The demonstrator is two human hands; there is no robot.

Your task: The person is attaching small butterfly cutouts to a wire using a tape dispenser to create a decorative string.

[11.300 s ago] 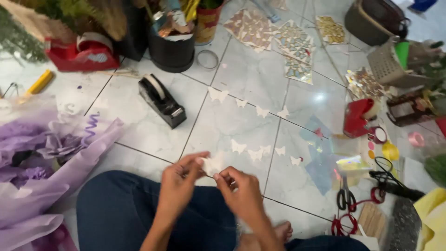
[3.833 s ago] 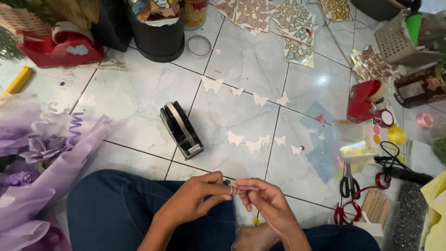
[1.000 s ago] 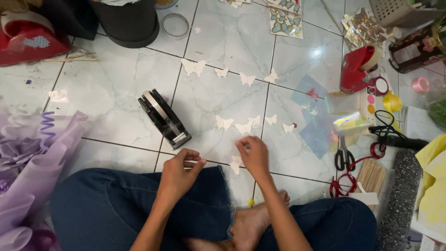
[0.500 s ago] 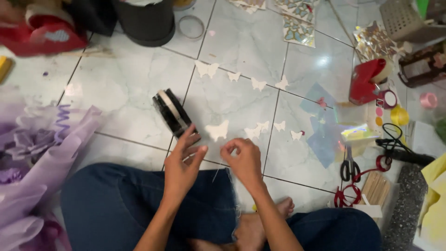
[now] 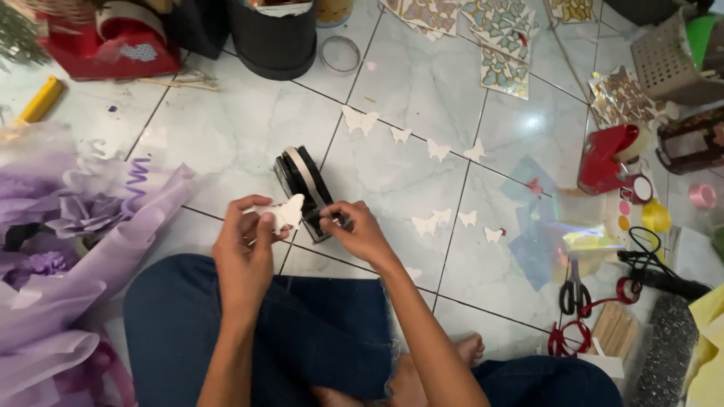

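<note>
I sit cross-legged on a tiled floor in blue jeans. My left hand [image 5: 245, 245] pinches a white paper butterfly [image 5: 285, 213] between thumb and fingers. My right hand [image 5: 356, 232] grips the end of the tape at the front of a black tape dispenser [image 5: 303, 183], which stands on the floor just beyond both hands. More white paper butterflies [image 5: 431, 224] lie scattered on the tiles to the right and further away.
A purple wrapped flower bouquet [image 5: 60, 249] lies at my left. A black bucket [image 5: 273, 34], a red tape dispenser [image 5: 98, 41] and sheets of butterfly stickers [image 5: 504, 45] are at the far side. Scissors [image 5: 573, 290], a red dispenser [image 5: 609, 154] and ribbon sit to the right.
My hands have shifted left toward the black tape dispenser. My right hand now holds the tape end at it, while my left hand lifts the paper butterfly.
</note>
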